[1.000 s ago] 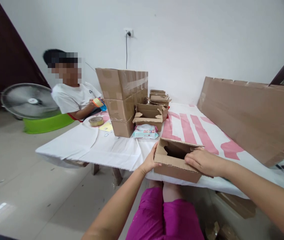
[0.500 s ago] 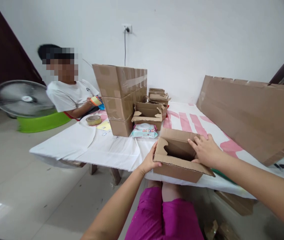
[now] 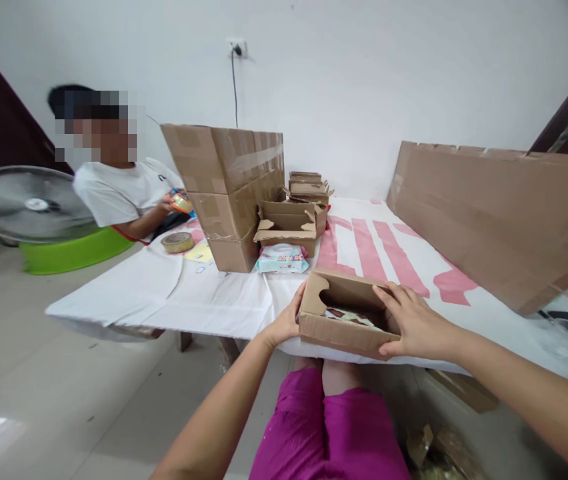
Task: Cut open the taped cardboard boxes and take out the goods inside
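An open cardboard box rests at the table's near edge, right in front of me. Inside it, printed brown-and-white contents show; their kind is unclear. My left hand grips the box's left end, fingers partly hidden behind it. At the right end, my right hand has its thumb on the front wall and its fingers over the far rim. A pack of wipes lies beyond the box, to the left.
Taped cartons are stacked at left, with open boxes lined up beside them. A large cardboard sheet leans at right. Across the table, a person holds a tape dispenser. A tape roll and fan are at left.
The box's front and back flaps no longer stick out, and its contents have come into view. My right hand has shifted its thumb onto the front wall. The view has turned slightly right.
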Demonstrator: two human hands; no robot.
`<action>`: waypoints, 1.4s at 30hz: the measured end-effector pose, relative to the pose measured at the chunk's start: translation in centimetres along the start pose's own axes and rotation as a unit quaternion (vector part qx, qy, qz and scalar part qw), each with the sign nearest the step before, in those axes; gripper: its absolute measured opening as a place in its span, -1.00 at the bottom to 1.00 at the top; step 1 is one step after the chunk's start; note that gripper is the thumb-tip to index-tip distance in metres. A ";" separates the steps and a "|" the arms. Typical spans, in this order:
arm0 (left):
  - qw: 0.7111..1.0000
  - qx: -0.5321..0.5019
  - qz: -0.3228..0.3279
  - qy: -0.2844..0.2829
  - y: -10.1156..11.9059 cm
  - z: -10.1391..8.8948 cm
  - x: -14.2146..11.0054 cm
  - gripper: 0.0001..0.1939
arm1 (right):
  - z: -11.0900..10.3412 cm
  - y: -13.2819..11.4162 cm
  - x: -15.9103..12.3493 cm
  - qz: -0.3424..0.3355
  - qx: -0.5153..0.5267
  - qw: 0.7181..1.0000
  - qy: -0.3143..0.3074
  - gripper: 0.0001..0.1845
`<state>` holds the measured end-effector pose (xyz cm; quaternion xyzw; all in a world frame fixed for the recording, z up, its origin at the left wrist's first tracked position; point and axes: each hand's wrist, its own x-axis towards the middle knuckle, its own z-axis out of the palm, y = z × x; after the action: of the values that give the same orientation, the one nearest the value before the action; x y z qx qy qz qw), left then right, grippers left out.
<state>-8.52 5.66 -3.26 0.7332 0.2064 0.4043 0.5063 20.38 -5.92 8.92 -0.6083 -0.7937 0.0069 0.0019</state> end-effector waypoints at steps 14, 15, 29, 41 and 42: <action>0.858 0.460 0.181 -0.139 14.4 4.5 1.3 -0.83 | 2.7 -2.5 -3.4 -0.002 -0.067 0.987 0.144 0.10; 0.829 0.505 0.179 -0.161 14.5 5.1 1.6 -0.79 | 2.7 -2.4 -3.4 -0.002 -0.066 0.987 0.143 0.10; 0.697 0.708 0.007 -0.117 15.6 -0.1 -0.5 -0.50 | -0.9 -1.5 -1.4 -0.089 -0.010 0.996 0.008 -0.48; 0.729 0.668 0.071 -0.129 13.1 0.8 -0.1 -0.80 | -2.8 -1.5 1.6 -0.022 0.180 0.977 -0.114 -0.55; 0.727 0.671 0.074 -0.124 12.9 0.9 -0.1 -0.81 | -2.5 -1.4 1.7 -0.014 0.195 0.975 -0.104 -0.58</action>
<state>-9.26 -0.16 8.31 0.9384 0.3045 0.1015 -0.1279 18.62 -4.59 11.46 -0.5813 -0.7812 0.2244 0.0376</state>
